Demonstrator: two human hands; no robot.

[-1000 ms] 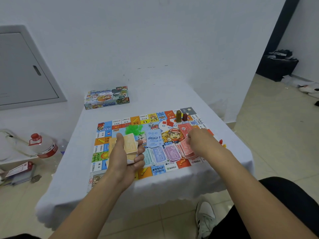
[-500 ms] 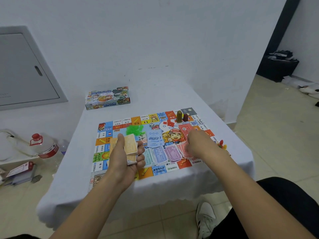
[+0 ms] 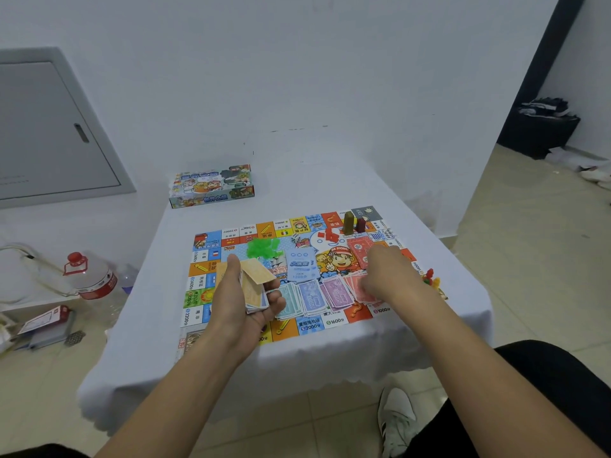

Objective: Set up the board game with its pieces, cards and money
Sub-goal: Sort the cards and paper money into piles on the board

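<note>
A colourful game board (image 3: 231,238) lies on the white table (image 3: 330,180). My left hand (image 3: 243,302) grips a stack of play money (image 3: 256,284), its top notes tan. Piles of green (image 3: 289,300), blue (image 3: 310,297), purple (image 3: 337,290) and red notes (image 3: 358,285) are spread in a row along the board's near side. My right hand (image 3: 383,272) rests over the red notes, its fingertips down on the pile. On the board lie a blue card deck (image 3: 301,264), a red card deck (image 3: 358,247), green pieces (image 3: 263,247), red pieces (image 3: 330,234), a die (image 3: 295,239) and two upright tokens (image 3: 352,223).
The game box (image 3: 211,186) stands at the table's far left corner. Small coloured pieces (image 3: 431,279) lie off the board's right edge. A plastic water jug (image 3: 91,279) and papers (image 3: 43,322) sit on the floor to the left. My shoe (image 3: 396,421) is under the table's front edge.
My right hand has stayed on the red notes with only slight shifts. My left hand keeps holding the money stack in the same place.
</note>
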